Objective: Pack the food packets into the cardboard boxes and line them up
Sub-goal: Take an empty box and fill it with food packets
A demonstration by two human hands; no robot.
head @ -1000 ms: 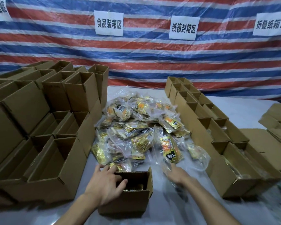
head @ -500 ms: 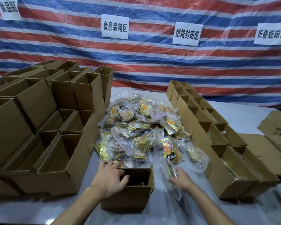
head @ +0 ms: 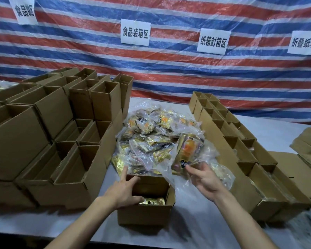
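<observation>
Head camera looks down on an open cardboard box (head: 145,215) standing on the grey table (head: 196,232), right in front of the person. Their left hand (head: 123,191) rests on the box's left rim, fingers spread and fairly straight, thumb dipping inside near the gold packets (head: 153,201) lying in the bottom. Their right hand (head: 205,179), palm up just above and right of the box, has its fingers curled round the lower end of a food packet (head: 188,150) in a clear bag, held above the near edge of the heap of packets (head: 147,137) behind the box. Empty boxes (head: 43,141) are stacked to the box's left; a row of boxes (head: 244,153) runs back on its right.
</observation>
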